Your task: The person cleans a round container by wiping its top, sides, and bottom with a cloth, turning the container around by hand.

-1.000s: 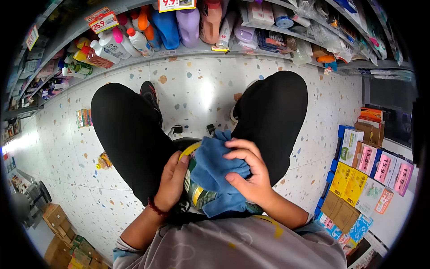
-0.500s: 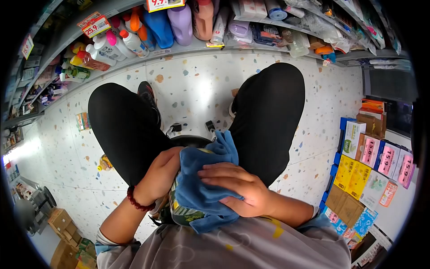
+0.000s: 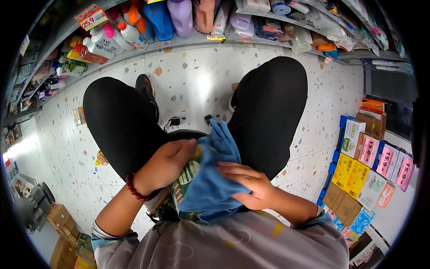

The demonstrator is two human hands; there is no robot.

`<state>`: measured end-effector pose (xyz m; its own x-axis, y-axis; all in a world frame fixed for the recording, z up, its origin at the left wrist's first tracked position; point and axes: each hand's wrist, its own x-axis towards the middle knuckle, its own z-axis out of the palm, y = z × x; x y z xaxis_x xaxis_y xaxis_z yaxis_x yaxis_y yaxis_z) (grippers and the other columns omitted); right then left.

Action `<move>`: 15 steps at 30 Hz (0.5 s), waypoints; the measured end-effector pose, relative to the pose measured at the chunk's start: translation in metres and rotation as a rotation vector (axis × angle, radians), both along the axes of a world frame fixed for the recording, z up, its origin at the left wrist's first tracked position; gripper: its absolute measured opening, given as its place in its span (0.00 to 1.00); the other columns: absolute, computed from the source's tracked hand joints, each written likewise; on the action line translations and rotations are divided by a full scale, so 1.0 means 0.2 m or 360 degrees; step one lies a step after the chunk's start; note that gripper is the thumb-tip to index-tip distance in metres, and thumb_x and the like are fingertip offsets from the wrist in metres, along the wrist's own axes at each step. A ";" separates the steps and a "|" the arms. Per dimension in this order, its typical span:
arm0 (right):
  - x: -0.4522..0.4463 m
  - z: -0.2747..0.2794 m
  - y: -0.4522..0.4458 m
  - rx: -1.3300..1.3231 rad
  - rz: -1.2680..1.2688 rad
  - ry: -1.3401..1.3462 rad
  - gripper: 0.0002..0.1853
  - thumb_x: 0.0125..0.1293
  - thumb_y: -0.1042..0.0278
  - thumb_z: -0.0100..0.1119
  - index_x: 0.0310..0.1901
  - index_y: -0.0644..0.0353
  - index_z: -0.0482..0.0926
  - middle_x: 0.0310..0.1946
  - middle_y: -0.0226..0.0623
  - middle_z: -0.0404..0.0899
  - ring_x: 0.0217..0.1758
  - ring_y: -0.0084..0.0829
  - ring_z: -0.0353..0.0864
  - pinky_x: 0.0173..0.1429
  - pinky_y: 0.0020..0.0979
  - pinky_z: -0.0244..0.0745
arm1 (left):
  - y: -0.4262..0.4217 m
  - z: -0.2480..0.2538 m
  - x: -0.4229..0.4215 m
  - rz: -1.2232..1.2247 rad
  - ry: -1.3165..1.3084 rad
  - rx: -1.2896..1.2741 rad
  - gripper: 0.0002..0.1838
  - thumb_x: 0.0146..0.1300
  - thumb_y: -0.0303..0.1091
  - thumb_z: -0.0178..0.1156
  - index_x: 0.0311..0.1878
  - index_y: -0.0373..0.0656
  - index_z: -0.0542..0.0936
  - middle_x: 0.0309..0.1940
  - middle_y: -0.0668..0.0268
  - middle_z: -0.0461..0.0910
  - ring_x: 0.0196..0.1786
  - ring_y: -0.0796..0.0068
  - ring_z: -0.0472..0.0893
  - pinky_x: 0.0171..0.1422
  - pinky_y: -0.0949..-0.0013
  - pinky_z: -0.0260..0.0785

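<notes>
A green printed package with a pale label rests in my lap between my thighs, mostly covered by a blue cloth. My left hand, with a dark red bead bracelet at its wrist, grips the package along its left side, thumb toward the top. On the right, my right hand holds the cloth against the package, its fingers bent over the fabric. The far side of the package lies out of sight under the cloth.
Shelves with detergent bottles curve along the front. Stacked boxes with price tags stand at the right. A small carton and a yellow-capped bottle are on the speckled floor at left. Cardboard boxes sit lower left.
My right hand and the cloth have slid to the right, baring more of the package's green face and label. My left hand has shifted slightly up the package's side.
</notes>
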<state>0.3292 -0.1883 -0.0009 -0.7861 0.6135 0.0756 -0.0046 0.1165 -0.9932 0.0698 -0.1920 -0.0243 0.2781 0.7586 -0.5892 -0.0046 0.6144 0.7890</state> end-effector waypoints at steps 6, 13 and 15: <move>-0.04 0.06 0.03 0.0176 -0.0096 -0.0022 0.29 0.59 0.80 0.67 0.64 0.70 0.76 0.67 0.49 0.76 0.75 0.51 0.71 0.75 0.49 0.69 | 0.03 -0.10 0.01 -0.0191 0.0096 0.0036 0.24 0.82 0.43 0.46 0.37 0.32 0.79 0.25 0.65 0.78 0.31 0.80 0.72 0.41 0.67 0.69; -0.23 0.17 0.15 0.0501 0.0136 -0.0040 0.19 0.61 0.71 0.68 0.54 0.65 0.83 0.53 0.43 0.83 0.60 0.43 0.82 0.68 0.41 0.75 | 0.17 -0.03 0.07 -0.0611 0.0116 0.0116 0.24 0.82 0.44 0.46 0.34 0.33 0.78 0.30 0.58 0.79 0.34 0.68 0.77 0.45 0.65 0.71; -0.20 0.16 0.17 0.0288 0.0099 -0.0009 0.18 0.61 0.72 0.70 0.53 0.64 0.84 0.53 0.43 0.84 0.59 0.44 0.82 0.66 0.41 0.76 | 0.15 -0.02 0.06 -0.0619 0.0099 0.0076 0.24 0.82 0.46 0.46 0.36 0.34 0.79 0.33 0.57 0.82 0.36 0.65 0.80 0.46 0.63 0.72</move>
<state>0.2900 -0.1543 0.0308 -0.8228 0.5403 0.1761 -0.0121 0.2931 -0.9560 0.0825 -0.1613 -0.0293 0.5150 0.6305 -0.5807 0.2701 0.5235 0.8080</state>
